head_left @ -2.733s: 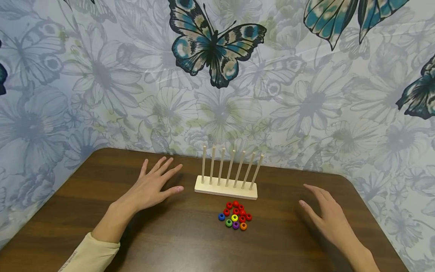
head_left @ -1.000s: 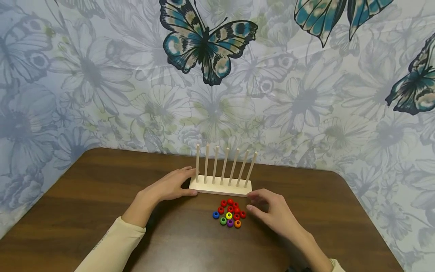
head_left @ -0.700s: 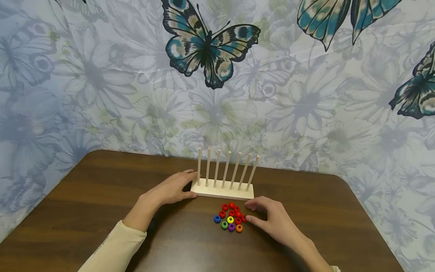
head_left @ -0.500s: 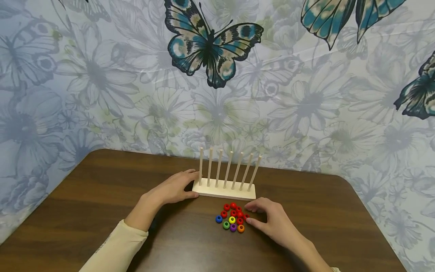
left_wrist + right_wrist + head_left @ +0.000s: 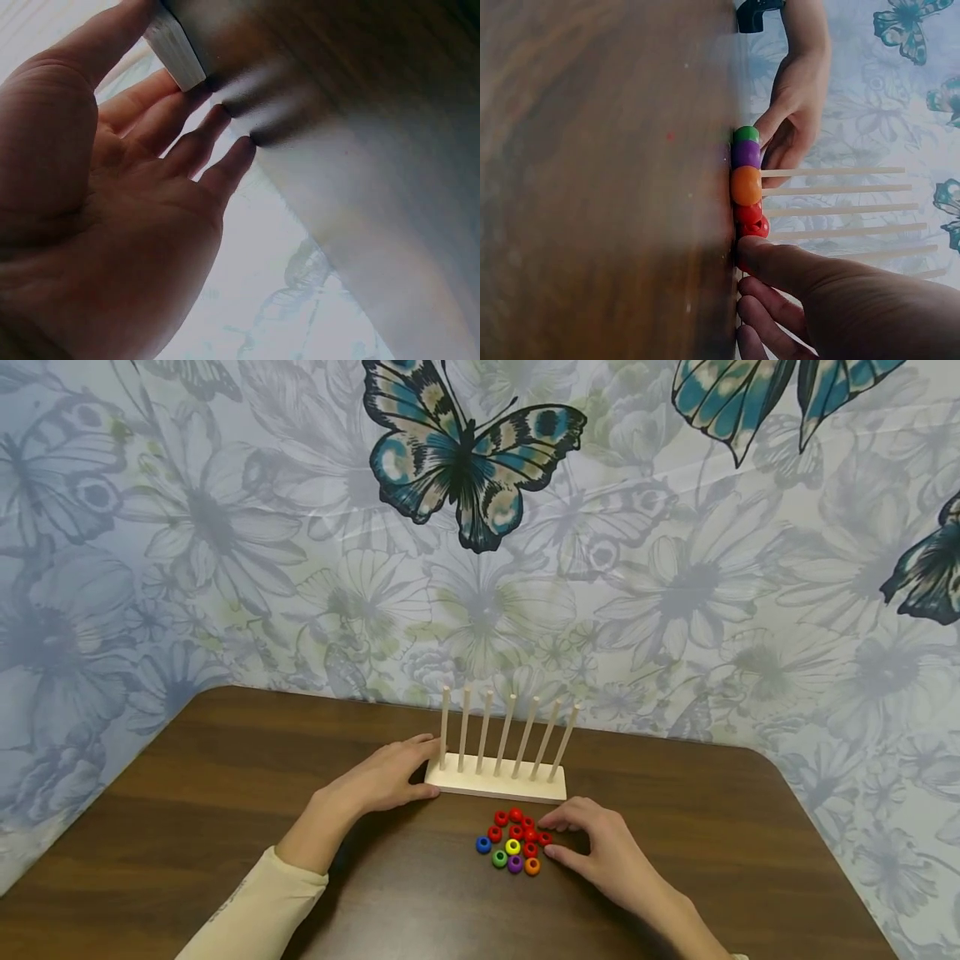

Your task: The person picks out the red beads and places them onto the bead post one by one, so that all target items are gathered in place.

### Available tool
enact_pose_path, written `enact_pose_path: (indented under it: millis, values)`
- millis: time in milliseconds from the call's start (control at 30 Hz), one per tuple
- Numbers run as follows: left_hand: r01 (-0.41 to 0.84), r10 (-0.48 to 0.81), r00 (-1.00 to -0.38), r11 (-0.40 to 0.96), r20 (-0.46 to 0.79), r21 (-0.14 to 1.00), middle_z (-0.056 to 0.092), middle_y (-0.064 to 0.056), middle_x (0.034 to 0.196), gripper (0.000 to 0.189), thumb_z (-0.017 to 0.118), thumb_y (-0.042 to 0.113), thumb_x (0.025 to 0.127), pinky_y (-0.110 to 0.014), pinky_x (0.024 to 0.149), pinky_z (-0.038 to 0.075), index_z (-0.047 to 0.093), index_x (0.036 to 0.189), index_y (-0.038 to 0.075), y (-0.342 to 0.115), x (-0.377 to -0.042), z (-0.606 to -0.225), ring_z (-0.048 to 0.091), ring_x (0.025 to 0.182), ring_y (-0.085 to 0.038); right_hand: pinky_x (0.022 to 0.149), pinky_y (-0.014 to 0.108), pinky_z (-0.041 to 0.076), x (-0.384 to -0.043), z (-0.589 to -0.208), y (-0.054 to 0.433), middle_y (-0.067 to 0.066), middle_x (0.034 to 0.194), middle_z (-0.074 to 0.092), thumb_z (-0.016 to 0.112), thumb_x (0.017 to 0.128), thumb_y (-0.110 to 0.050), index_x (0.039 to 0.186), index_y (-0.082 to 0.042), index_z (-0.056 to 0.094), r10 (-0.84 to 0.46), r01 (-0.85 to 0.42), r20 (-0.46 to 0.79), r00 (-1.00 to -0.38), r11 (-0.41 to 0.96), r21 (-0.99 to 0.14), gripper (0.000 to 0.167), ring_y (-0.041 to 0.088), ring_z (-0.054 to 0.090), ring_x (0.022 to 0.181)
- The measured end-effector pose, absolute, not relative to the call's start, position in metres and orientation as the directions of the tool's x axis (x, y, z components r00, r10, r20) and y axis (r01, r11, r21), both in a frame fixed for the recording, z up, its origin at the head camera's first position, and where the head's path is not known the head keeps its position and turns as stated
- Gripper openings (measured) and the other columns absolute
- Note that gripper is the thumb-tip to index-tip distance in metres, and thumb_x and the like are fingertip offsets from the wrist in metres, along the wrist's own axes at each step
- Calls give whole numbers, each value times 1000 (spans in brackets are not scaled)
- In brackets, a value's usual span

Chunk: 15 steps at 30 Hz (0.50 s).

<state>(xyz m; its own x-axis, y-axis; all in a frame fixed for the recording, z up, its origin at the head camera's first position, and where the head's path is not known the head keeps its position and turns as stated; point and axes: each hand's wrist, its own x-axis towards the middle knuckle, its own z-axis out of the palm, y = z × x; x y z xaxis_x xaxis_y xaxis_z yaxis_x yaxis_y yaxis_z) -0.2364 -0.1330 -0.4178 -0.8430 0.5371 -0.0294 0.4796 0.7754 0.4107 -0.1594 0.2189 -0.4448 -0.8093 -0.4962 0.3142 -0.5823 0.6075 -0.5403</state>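
On the table (image 5: 195,793), the wooden rack (image 5: 468,781) is set just beyond the loose beads (image 5: 531,836); it is judged light but stiff, best held by its flat base (image 5: 525,788), as the thin pegs (image 5: 506,735) might be snapped. Its left end is gripped by the left hand (image 5: 382,777). The rightmost red bead (image 5: 545,837) is flanked by the right hand's (image 5: 600,839) thumb and forefinger; whether it is pinched cannot be told. Hard, light and apt to roll, the beads are best pinched across their sides.

Left hand (image 5: 381,776) on pegged wooden stand (image 5: 495,784)
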Motion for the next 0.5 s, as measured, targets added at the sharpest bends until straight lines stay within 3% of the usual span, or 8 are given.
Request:
enact_pose_path:
  millis: [267,500]
  values:
    - [526,569,-822,746,20,409,49,-23,159,64,77,26,98,-62,114,44,53,153,2,-135,-238,-419,56,138,-44,86,30,58,-160,-446,220,-13,109,71,87,88,-15,113,-23,76,-493,-556,280,-823,603,-572,28,8,66,97]
    - [538,574,-817,731,47,420,53,-20,156,63,78,24,97,-57,111,48,55,151,3,-133,-236,-419,60,134,-41,83,29,59,-157,-449,220,-9,108,72,87,87,-8,110,-21,77,-501,-606,348,-792,576,-549,28,9,66,94]
